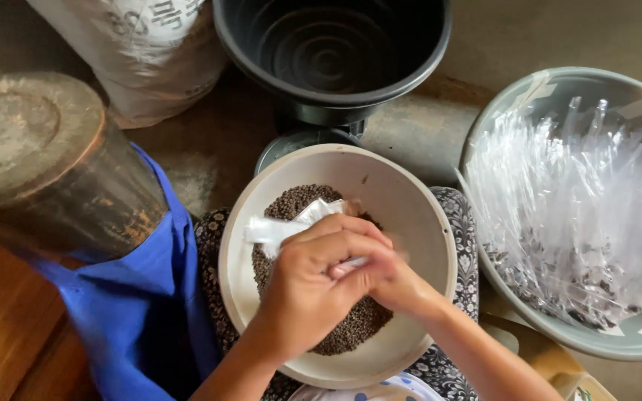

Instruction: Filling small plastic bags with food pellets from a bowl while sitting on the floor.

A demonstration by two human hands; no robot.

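Note:
A cream bowl [417, 215] rests on my lap and holds a heap of small dark seeds [358, 327]. Over the heap my left hand [313, 286] grips a narrow clear plastic bag [280, 226] that sticks out to the upper left. My right hand [395, 282] meets it from the right, fingers pinched on the same bag near its mouth. Both hands hover just above the seeds, partly hiding them.
A grey basin [618, 338] at right holds several clear filled bags. An empty black bucket [336, 44] stands beyond the bowl, a white sack [150, 52] at its left. A rusty metal can [46, 163] and blue cloth [143, 297] lie left.

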